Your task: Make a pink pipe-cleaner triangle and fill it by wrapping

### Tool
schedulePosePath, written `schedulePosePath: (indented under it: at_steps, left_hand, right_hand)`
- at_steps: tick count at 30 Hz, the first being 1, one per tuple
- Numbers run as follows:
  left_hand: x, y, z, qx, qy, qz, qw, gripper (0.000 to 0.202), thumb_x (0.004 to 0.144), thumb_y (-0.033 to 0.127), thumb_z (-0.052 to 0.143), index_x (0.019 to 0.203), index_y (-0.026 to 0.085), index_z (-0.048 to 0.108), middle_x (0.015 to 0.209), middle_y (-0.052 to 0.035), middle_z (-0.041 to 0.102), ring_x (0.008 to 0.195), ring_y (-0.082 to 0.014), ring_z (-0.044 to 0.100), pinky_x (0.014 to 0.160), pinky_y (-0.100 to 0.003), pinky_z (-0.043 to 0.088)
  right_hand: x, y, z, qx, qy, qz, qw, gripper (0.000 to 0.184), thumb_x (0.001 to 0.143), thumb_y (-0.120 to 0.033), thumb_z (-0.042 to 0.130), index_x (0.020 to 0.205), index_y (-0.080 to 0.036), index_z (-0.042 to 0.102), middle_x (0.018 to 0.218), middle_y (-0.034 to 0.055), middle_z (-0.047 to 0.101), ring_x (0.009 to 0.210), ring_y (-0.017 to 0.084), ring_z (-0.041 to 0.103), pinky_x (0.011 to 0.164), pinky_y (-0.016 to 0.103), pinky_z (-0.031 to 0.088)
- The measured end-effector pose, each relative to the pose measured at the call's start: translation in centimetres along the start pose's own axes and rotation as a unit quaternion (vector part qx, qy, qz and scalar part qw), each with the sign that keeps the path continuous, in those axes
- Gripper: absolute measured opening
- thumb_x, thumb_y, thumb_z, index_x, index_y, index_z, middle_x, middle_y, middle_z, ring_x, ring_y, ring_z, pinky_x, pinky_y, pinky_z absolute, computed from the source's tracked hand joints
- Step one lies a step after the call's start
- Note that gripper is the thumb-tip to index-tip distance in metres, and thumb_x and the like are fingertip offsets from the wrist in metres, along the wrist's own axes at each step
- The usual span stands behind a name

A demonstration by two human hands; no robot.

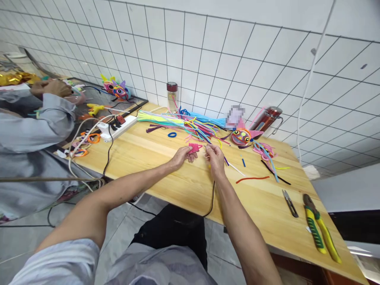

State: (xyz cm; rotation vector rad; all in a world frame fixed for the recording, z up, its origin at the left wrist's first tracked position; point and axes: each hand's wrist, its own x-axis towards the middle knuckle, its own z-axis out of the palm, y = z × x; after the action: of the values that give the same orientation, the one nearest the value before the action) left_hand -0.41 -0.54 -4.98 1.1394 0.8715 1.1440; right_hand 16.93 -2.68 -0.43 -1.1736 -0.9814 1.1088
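Observation:
My left hand (181,156) is closed on a pink pipe-cleaner coil (194,148), its rows lying side by side and one end pointing right. A little to the right, my right hand (216,159) is pinched. Whatever its fingertips hold is too small to make out. Behind both hands lies a heap of loose pipe cleaners (202,128) in many colours. A blue pipe-cleaner ring (172,135) rests to the left of the heap. To the right of it sits a colourful animal face with round eyes (241,137).
Pliers (319,225) and thread snips (290,204) lie at the right of the wooden table (184,194). Two flasks, one upright (172,97) and one leaning (267,118), stand by the tiled wall. A power strip (118,128) is at left, beside a co-worker's hands (52,89).

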Motion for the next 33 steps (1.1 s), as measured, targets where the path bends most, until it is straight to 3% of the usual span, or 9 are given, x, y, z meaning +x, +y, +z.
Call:
schedulePosePath:
  at_steps: [11, 15, 19, 24, 29, 31, 33]
  left_hand:
    - [0.0, -0.5, 0.1, -0.02, -0.039, 0.005, 0.999, 0.059, 0.081, 0.072, 0.073, 0.084, 0.013, 0.073, 0.076, -0.0101, 0.075, 0.058, -0.0147, 0.063, 0.057, -0.027, 0.045]
    - [-0.5, 0.1, 0.4, -0.002, -0.054, 0.003, 0.999, 0.066, 0.077, 0.077, 0.08, 0.088, 0.012, 0.073, 0.074, -0.006, 0.072, 0.058, -0.0128, 0.061, 0.059, -0.026, 0.044]
    - [-1.0, 0.7, 0.7, 0.025, -0.055, 0.002, 0.998, 0.061, 0.074, 0.07, 0.089, 0.089, 0.014, 0.071, 0.07, 0.0001, 0.066, 0.058, -0.0093, 0.055, 0.06, -0.024, 0.04]
    - [-0.8, 0.9, 0.7, 0.037, -0.057, -0.014, 0.998, 0.066, 0.073, 0.074, 0.087, 0.09, 0.011, 0.076, 0.074, -0.006, 0.073, 0.058, -0.0105, 0.056, 0.06, -0.026, 0.041]
    - [-1.1, 1.0, 0.6, 0.05, -0.098, -0.018, 0.994, 0.064, 0.079, 0.075, 0.083, 0.088, 0.012, 0.079, 0.084, -0.0108, 0.078, 0.063, -0.0123, 0.058, 0.063, -0.028, 0.043]
    - [-1.5, 1.2, 0.7, 0.045, -0.099, -0.004, 0.994, 0.06, 0.083, 0.071, 0.081, 0.095, 0.012, 0.08, 0.089, -0.01, 0.079, 0.069, -0.0132, 0.06, 0.067, -0.028, 0.045]
    - [-1.9, 1.4, 0.8, 0.027, -0.063, 0.015, 0.998, 0.057, 0.086, 0.067, 0.08, 0.107, 0.014, 0.08, 0.088, -0.0058, 0.076, 0.073, -0.0132, 0.06, 0.069, -0.027, 0.046]
  right_hand:
    - [-0.4, 0.7, 0.2, -0.03, -0.076, 0.003, 0.997, 0.044, 0.071, -0.055, 0.087, 0.097, -0.022, 0.074, 0.074, -0.0023, 0.071, 0.064, 0.015, 0.058, 0.059, 0.028, 0.042]
    - [-0.2, 0.8, 0.1, -0.028, -0.071, 0.0, 0.997, 0.039, 0.07, -0.054, 0.087, 0.087, -0.022, 0.073, 0.064, -0.0042, 0.066, 0.059, 0.014, 0.053, 0.057, 0.028, 0.04]
    - [-0.1, 0.8, 0.0, -0.027, -0.05, -0.012, 0.998, 0.035, 0.071, -0.052, 0.086, 0.082, -0.023, 0.071, 0.06, -0.0054, 0.063, 0.056, 0.013, 0.05, 0.057, 0.028, 0.039]
    - [-0.2, 0.7, 0.0, -0.039, -0.053, -0.016, 0.998, 0.034, 0.074, -0.054, 0.085, 0.084, -0.023, 0.072, 0.061, -0.0048, 0.065, 0.057, 0.014, 0.052, 0.057, 0.029, 0.039]
    - [-0.6, 0.5, -0.1, -0.06, -0.056, -0.025, 0.996, 0.034, 0.078, -0.055, 0.085, 0.078, -0.024, 0.07, 0.062, -0.0037, 0.064, 0.058, 0.015, 0.052, 0.061, 0.031, 0.042]
    - [-0.8, 0.5, -0.2, -0.064, -0.058, -0.029, 0.996, 0.032, 0.08, -0.053, 0.084, 0.078, -0.024, 0.07, 0.065, -0.0029, 0.066, 0.059, 0.015, 0.052, 0.063, 0.032, 0.043]
    - [-1.0, 0.6, -0.2, -0.076, -0.055, -0.024, 0.995, 0.03, 0.081, -0.052, 0.083, 0.078, -0.024, 0.072, 0.065, -0.0028, 0.065, 0.059, 0.015, 0.05, 0.062, 0.031, 0.042]
